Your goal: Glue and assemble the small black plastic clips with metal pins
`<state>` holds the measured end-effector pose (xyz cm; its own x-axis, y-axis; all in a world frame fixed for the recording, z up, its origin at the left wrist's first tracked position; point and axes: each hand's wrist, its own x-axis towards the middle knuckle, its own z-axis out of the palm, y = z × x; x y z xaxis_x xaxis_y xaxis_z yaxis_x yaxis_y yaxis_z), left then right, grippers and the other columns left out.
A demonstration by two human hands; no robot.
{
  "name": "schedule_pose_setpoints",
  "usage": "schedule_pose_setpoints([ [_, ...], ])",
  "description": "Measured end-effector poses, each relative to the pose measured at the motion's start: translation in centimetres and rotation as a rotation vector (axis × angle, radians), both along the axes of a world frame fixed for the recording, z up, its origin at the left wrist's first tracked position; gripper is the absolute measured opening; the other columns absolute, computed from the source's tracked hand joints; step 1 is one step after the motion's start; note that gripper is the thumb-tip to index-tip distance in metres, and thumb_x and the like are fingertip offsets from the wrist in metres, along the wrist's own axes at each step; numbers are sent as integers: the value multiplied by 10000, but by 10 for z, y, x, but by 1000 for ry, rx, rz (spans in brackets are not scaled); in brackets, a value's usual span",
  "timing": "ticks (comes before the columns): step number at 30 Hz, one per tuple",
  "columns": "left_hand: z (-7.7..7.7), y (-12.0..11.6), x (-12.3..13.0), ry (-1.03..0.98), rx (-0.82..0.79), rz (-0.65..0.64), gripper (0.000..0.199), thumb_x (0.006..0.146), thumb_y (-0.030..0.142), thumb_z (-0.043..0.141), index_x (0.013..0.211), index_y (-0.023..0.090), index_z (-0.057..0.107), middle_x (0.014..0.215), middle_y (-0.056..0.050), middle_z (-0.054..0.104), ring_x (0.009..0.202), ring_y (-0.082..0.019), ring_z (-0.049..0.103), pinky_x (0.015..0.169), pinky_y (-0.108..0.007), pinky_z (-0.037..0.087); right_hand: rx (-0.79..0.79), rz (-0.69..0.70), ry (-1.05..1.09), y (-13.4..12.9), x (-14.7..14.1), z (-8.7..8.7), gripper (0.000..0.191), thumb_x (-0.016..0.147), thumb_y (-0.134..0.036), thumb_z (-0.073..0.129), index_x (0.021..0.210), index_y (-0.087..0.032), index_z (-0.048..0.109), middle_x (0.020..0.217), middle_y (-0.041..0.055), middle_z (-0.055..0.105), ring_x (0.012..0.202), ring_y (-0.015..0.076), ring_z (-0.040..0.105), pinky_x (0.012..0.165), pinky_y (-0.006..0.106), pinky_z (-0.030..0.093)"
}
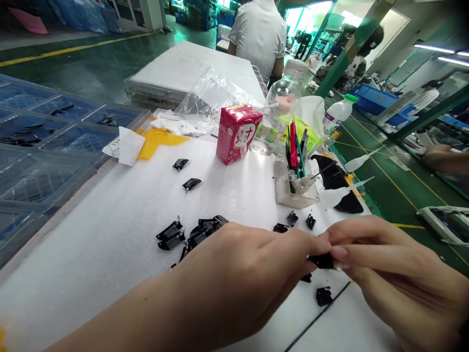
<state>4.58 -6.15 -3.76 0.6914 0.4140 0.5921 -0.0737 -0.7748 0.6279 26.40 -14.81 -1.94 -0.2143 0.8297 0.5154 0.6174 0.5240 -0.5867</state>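
My left hand (252, 269) reaches across the white work surface (120, 234), its thumb and fingers pinching a small black plastic part (322, 261). From the other side my right hand (388, 269) grips the same part with closed fingertips, so most of it is hidden. Behind my left wrist lies a heap of black parts (201, 232), partly covered by the arm. Several smaller black pieces (292, 218) are scattered around my fingers, one (324, 296) below them. Farther back, two separate black parts (192, 184) lie apart on the white surface.
A red drink carton (234, 134) stands at the back, beside a large clear jar (286, 93). A small box of pens and tools (296, 188) is behind my hands. Blue compartment trays (44, 161) line the left. A person in white (258, 34) sits beyond.
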Motion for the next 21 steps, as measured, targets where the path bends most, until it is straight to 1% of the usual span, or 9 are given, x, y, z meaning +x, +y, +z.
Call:
schedule_pose_setpoints([
  [4,-1,-2,0,25,-27,13,281,934,50,595,1192,158,630,1011,-17,827,825,-163,802,706,-210,603,-1,46,-38,1,2,0,445,861,94,574,1128,-241,695,1066,23,663,959,158,681,778,237,606],
  [7,0,-4,-1,2,-21,24,229,956,74,586,1162,167,620,1003,-16,828,830,-169,805,712,-204,614,-2,80,-41,1,3,1,468,866,101,559,1166,-238,681,1102,19,641,983,145,662,806,221,592],
  [11,-1,-5,-3,39,-24,55,113,1016,166,562,1094,174,644,925,-15,829,757,-170,801,660,-217,605,-11,64,-40,0,3,1,479,858,116,563,1160,-237,676,1125,12,622,991,136,648,799,211,583],
  [14,-1,-4,-3,87,-28,73,146,1057,215,513,1068,183,655,893,-8,829,737,-154,797,656,-212,597,6,97,-76,1,5,1,476,854,114,563,1164,-232,664,1129,10,610,976,129,645,780,204,583],
  [19,1,-3,-2,60,-48,36,92,1019,157,575,1048,144,661,932,10,829,806,-127,803,692,-176,571,12,94,-96,2,6,0,463,856,113,565,1163,-223,653,1122,7,600,967,122,643,774,193,577],
  [21,2,-3,-2,37,-46,53,97,1000,124,596,1068,143,663,961,20,831,826,-121,803,704,-167,565,12,86,-104,1,5,1,462,855,113,569,1164,-221,652,1124,5,600,966,119,643,785,192,577],
])
